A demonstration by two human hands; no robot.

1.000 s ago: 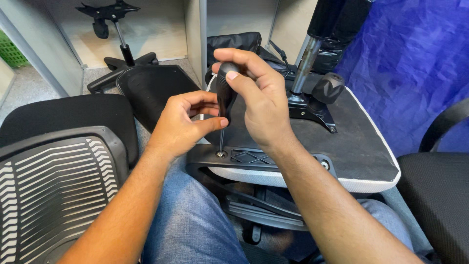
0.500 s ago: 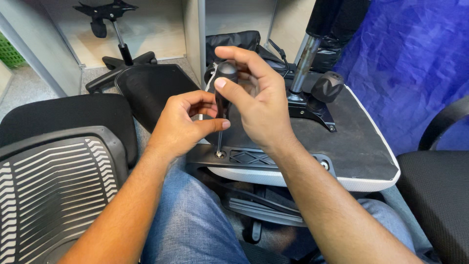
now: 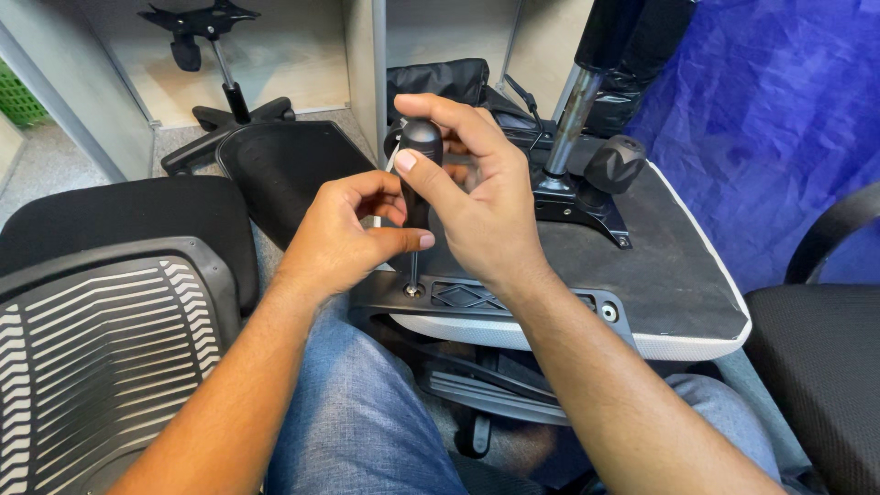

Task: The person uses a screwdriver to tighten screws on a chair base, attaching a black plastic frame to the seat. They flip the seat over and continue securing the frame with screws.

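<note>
1. Your right hand (image 3: 481, 206) has its grip closed around the black handle of the screwdriver (image 3: 420, 174), thumb lying up the near side and fingers curled over the rounded top. The tool stands nearly upright, its thin metal shaft running down to a screw (image 3: 414, 291) at the left end of the dark plastic bracket (image 3: 477, 298).

2. Your left hand (image 3: 344, 234) is pinched together low on the tool, thumb and forefinger meeting at the shaft just above the screw. It steadies the tip more than it carries any weight.

3. Judge the screwdriver as light and stiff. The smooth, bulbous handle could slip in the palm under a hard twist, so the full wrap you have on it is the sound place to hold.

4. The bracket sits along the near edge of the upturned chair seat (image 3: 678, 284), whose dark underside faces you with a white rim below. The seat looks bulky and rigid, and rests across your lap in blue jeans (image 3: 367, 422).

5. The small screw is the likeliest part to drop or tilt; keep the tip seated squarely.

6. Nearby: a ribbed grey chair back (image 3: 101, 357) to your left, a chair base with gas cylinder (image 3: 220, 64) beyond, and blue sheeting (image 3: 770, 110) to the right.
</note>
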